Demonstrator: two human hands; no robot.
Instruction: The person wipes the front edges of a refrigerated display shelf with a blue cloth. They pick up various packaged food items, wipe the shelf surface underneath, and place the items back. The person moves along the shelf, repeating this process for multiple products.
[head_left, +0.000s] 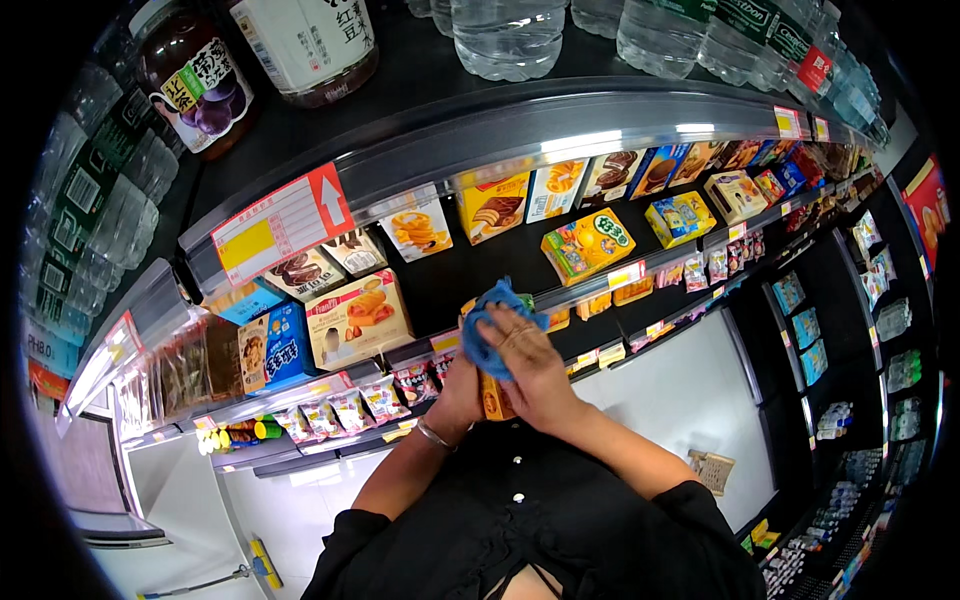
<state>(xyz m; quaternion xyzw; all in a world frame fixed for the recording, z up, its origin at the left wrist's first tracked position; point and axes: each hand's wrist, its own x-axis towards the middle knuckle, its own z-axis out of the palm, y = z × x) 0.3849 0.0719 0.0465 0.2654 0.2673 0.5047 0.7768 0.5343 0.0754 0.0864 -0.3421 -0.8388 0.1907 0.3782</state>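
Close to my chest, my left hand (460, 394) grips an orange snack box (495, 396), which is mostly hidden by the hands and a cloth. Over the box's upper part, my right hand (529, 356) presses a crumpled blue cloth (491, 337), its fingers spread across the fabric. Behind the hands runs a black shelf (480, 289) of boxed biscuits. A cream biscuit box (358, 319) stands left of my hands, beside a blue biscuit box (277, 349). To the right lie a yellow-green snack box (589, 246) and a yellow and blue box (680, 218).
Above, a shelf edge (570, 124) juts out under water bottles (510, 37) and a dark drink bottle (199, 82). Small snack packets (382, 399) hang below the biscuit shelf. More shelving curves along the right. A mop (264, 564) lies on the floor at lower left.
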